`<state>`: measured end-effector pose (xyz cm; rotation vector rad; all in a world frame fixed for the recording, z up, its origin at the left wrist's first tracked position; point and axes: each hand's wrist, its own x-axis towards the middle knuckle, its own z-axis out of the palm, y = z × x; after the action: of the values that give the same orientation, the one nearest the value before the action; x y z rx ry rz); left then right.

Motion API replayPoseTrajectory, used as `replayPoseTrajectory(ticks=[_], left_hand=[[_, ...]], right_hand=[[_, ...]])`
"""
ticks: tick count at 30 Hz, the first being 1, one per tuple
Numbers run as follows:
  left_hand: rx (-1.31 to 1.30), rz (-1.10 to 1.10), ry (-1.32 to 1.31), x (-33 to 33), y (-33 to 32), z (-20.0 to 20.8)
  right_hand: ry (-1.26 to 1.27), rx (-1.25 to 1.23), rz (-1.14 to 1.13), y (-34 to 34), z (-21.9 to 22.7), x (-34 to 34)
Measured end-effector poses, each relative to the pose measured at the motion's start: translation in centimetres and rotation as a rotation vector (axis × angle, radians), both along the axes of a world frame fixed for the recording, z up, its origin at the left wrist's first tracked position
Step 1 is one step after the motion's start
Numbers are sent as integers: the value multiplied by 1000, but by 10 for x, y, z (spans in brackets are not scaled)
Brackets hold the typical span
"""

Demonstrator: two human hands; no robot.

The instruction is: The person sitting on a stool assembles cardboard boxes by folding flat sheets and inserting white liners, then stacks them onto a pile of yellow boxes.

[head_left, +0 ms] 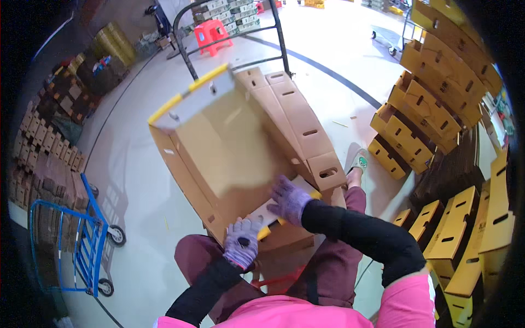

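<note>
An open cardboard box (235, 147) tilts in front of me over my lap, brown inside with white, yellow-edged end panels. My left hand (242, 242), in a grey-purple knit glove, is closed over the near left corner of the box, fingers on its inner side. My right hand (290, 201), gloved alike, lies with fingers apart against the near end panel (264, 215), toward the right corner. Beyond the box's right wall stand folded cardboard boxes (306, 131) with oval hand slots. The underside of the box is hidden.
A black metal cart frame (280, 33) stands just beyond the box, with a red stool (212, 36) behind it. Stacks of yellow boxes (432, 104) rise along the right. On the left are a blue hand cart (87, 240) and stacked cardboard (46, 136).
</note>
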<state>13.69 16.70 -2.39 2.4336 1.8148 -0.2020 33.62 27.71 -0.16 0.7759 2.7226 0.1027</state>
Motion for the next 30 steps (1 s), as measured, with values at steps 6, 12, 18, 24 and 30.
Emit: replayPoseTrajectory(ticks=[6, 12, 18, 24, 30], left_hand=[[-204, 5, -23, 6, -24, -22], [-80, -199, -424, -41, 14, -23], [240, -106, -359, -81, 62, -31], [198, -146, -371, -97, 65, 2], [350, -152, -394, -95, 22, 65]], right_hand=[[88, -306, -239, -66, -30, 36], [362, -438, -220, -34, -31, 23], [629, 269, -338, -24, -18, 24], [623, -85, -831, -51, 17, 25], [720, -30, -688, -70, 56, 38]])
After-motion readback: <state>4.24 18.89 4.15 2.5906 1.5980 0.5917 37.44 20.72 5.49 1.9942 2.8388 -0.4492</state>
